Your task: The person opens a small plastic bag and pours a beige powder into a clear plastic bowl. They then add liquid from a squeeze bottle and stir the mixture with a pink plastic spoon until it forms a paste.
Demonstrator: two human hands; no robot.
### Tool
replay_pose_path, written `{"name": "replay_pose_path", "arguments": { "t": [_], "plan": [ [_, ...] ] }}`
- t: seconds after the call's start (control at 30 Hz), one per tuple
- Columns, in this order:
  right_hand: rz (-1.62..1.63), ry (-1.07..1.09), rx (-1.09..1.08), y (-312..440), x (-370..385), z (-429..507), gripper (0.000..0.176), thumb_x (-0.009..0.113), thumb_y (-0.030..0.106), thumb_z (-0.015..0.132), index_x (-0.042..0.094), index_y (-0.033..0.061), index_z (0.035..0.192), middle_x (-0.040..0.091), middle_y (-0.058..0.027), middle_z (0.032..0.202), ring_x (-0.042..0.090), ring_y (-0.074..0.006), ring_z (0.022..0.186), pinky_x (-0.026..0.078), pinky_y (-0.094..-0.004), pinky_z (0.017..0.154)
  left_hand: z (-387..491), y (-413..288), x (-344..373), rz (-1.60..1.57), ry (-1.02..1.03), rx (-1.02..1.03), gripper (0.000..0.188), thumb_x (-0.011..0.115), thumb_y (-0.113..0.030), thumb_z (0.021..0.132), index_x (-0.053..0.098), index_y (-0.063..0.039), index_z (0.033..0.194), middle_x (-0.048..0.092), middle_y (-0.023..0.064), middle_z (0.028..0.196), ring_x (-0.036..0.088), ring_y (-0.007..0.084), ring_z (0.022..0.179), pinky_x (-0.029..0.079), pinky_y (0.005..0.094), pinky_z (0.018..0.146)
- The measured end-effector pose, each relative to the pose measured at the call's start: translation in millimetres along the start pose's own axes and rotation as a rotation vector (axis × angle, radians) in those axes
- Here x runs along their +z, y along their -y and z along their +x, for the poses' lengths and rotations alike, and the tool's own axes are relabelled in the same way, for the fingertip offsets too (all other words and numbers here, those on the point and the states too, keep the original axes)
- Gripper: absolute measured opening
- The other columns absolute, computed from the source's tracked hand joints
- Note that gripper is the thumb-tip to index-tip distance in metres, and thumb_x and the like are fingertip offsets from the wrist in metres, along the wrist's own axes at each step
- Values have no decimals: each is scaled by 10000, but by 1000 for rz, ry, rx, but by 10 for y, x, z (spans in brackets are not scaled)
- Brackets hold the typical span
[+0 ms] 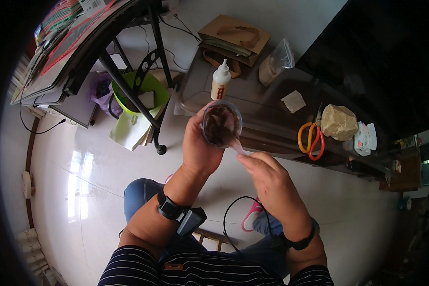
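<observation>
My left hand (pixel 202 150) holds a clear plastic cup (pixel 240 119) from its left side and below, tilted so that its mouth faces me. Dark brown paste (pixel 216 125) coats the cup's inside, with a pinkish patch at the right. Between thumb and fingers my right hand (pixel 266 173) grips a pale pink spatula or spoon (pixel 237 146); its far end is in the paste at the cup's lower right. Just beyond the cup, a white squeeze bottle (pixel 221 80) with a pointed nozzle stands on the dark low cabinet (pixel 261 103).
The cabinet bears a brown paper bag (pixel 232 35), a zip bag of tan powder (pixel 275 64), a pale square piece (pixel 293 102), scissors (pixel 312 137), a rough stone (pixel 339 122) and a tissue pack (pixel 365 138). A green bin (pixel 161 89) stands under the left table. A black cable (pixel 224 221) loops near my right forearm.
</observation>
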State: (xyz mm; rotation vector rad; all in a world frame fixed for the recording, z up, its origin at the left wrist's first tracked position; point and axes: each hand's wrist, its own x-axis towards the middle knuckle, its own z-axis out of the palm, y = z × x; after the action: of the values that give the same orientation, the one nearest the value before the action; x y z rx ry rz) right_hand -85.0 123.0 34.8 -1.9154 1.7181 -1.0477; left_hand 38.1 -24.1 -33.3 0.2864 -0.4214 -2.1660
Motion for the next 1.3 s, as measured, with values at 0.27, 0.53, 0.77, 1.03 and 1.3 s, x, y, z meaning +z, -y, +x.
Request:
{"name": "replay_pose_path", "arguments": {
  "t": [0.27,0.53,0.77,1.03,1.3],
  "plan": [
    [-9,-21,-35,41,-108,-33,352,605,-119,874,647,-5,1204,635,-163,1047,665,-348,931,555,-393,799,21,-44,-24,-38,-22,0,428,383,-306,1014,637,-52,1248,683,122,1208,641,296,1098,531,502,934],
    [233,-220,68,-63,-130,-14,255,530,-7,1027,664,-19,1244,693,-123,963,694,-166,798,578,-280,742,-7,-36,38,-15,-54,71,421,408,-290,1018,594,-36,1297,650,109,1276,597,263,1214,465,428,1059],
    [427,-198,228,-174,-34,9,269,496,82,1068,636,-35,1267,693,-112,909,686,-148,762,582,-281,706,-67,-7,88,216,88,116,490,490,-346,980,475,-55,1374,605,110,1309,584,245,1219,474,403,1045],
    [550,-124,412,-72,-8,-23,290,479,117,1076,605,-59,1269,693,-138,885,710,-186,727,604,-294,681,-126,-32,157,379,132,119,480,507,-325,973,465,-59,1371,584,107,1304,582,226,1204,503,378,997],
    [1012,-130,570,-137,80,44,299,464,123,1083,577,-77,1274,700,-189,909,732,-236,786,628,-333,720,-110,47,132,339,74,137,478,495,-323,981,462,-62,1380,581,105,1311,580,226,1207,491,378,1015]
  ]
}}
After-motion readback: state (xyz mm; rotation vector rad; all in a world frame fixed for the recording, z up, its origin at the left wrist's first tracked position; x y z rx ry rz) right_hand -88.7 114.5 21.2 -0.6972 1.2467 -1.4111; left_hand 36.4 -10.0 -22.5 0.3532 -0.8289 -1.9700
